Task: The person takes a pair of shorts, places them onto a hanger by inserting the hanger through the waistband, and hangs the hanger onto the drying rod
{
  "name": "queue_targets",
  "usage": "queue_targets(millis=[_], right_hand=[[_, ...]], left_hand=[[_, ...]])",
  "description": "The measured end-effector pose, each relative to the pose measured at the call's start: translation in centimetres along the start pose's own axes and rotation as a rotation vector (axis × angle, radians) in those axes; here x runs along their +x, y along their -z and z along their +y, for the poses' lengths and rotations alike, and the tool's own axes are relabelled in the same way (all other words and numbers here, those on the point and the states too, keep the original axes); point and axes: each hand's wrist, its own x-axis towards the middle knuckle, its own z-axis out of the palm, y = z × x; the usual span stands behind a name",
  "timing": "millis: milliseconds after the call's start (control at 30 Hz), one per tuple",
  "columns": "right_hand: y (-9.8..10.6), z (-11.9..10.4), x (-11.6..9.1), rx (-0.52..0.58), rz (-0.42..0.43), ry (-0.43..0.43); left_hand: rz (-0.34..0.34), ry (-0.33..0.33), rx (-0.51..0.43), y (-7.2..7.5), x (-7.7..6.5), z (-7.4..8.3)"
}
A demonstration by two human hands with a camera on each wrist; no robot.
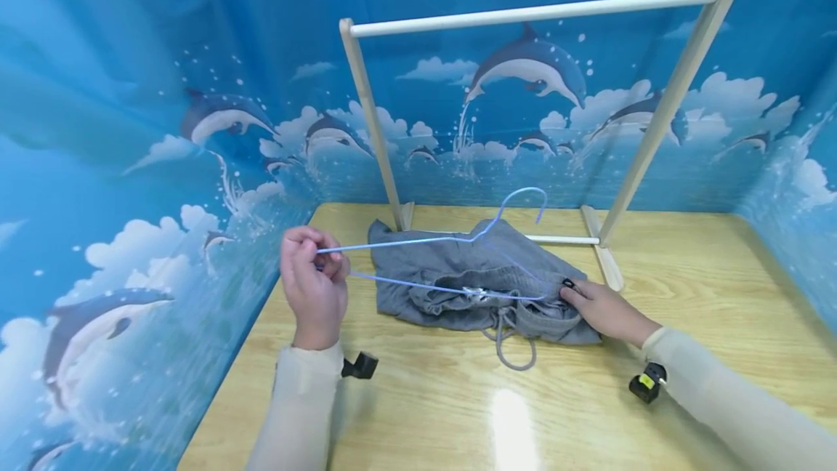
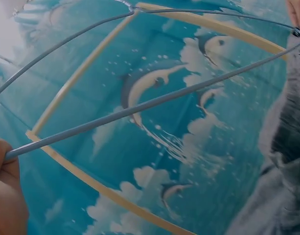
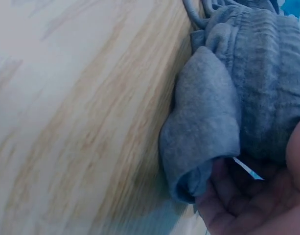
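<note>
Gripping one end of a blue hanger [image 2: 140, 107] in the curled left hand [image 1: 315, 286]. With the right hand [image 1: 604, 311], near the hanger's other end, pinching a gray drawstring garment [image 1: 425, 263] crumpled on a wooden table [image 1: 575, 413] before a white-railed rack [image 1: 673, 93], partly beneath the hanger.

The left sleeve [image 1: 294, 405] and the right sleeve [image 1: 719, 387] are long, plain and pale cream, lightly creased, and end at the wrists, with the left hand [image 1: 316, 289] and the right hand [image 1: 607, 309] bare beyond them. Near the left sleeve's end juts a small, black, boxy camera [image 1: 366, 365], while the right sleeve bears a compact black gadget [image 1: 642, 392] with a bright yellow label [image 1: 646, 381].
</note>
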Motion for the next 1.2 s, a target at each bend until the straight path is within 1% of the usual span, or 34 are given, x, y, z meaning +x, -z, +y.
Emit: queue_targets(millis=[100, 233, 300, 367, 467, 533, 633, 667, 700, 733, 767, 833, 900, 967, 1000, 1033, 1067, 1100, 1200], right_hand=[[0.1, -0.2, -0.2, 0.020, 0.021, 0.026], [0.3, -0.6, -0.4, 0.021, 0.078, 0.050], [0.7, -1.1, -0.6, 0.038, 0.097, 0.051], [1.2, -1.8, -0.7, 0.047, 0.104, 0.059], [2.3, -2.9, -1.1, 0.048, 0.082, 0.096], [2.8, -3.4, -1.4, 0.069, 0.035, 0.154], [3.3, -3.6, -1.9, 0.080, -0.045, 0.276], [3.3, -3.5, -2.0, 0.066, -0.059, 0.327], [3.2, -3.4, -2.1, 0.030, -0.054, 0.382], [3.1, -3.3, -2.2, -0.020, -0.032, 0.424], [3.0, -3.2, -2.2, -0.079, 0.008, 0.457], [2.8, -3.1, -2.1, -0.177, 0.117, 0.505], [2.8, -3.0, -1.9, -0.236, 0.236, 0.549], [3.1, -3.0, -1.7, -0.251, 0.320, 0.576], [3.3, -3.0, -1.5, -0.254, 0.353, 0.593], [3.6, -3.0, -1.4, -0.255, 0.378, 0.605], [3.8, -3.0, -1.4, -0.260, 0.398, 0.605], [4.0, -3.0, -1.4, -0.268, 0.413, 0.601], [4.4, -2.9, -1.4, -0.276, 0.436, 0.577]], left_hand=[[0.022, 0.041, -0.005, 0.6, -0.3, -0.6], [0.053, 0.085, -0.067, 1.1, -0.4, -1.3], [0.062, 0.094, -0.088, 1.2, -0.4, -1.6], [0.062, 0.094, -0.090, 1.3, -0.4, -1.8], [0.055, 0.095, -0.081, 1.5, -0.2, -2.2], [0.069, 0.108, -0.102, 1.7, -0.2, -2.4], [0.128, 0.133, -0.141, 2.0, 0.0, -2.6], [0.153, 0.141, -0.159, 2.1, 0.1, -2.7], [0.174, 0.147, -0.176, 2.2, 0.2, -2.8], [0.190, 0.149, -0.184, 2.3, 0.3, -2.8], [0.200, 0.153, -0.192, 2.4, 0.3, -2.8], [0.199, 0.160, -0.234, 2.4, 0.3, -2.9], [0.164, 0.172, -0.270, 2.5, 0.3, -3.0], [0.096, 0.187, -0.261, 2.6, 0.4, -3.0], [0.053, 0.188, -0.229, 2.8, 0.5, -2.9], [0.003, 0.184, -0.163, 3.1, 0.7, -2.8], [-0.050, 0.172, -0.070, 3.4, 0.9, -2.5], [-0.106, 0.149, 0.049, 3.8, 1.1, -2.3], [-0.297, 0.048, 0.506, 4.8, 1.8, -1.7]])
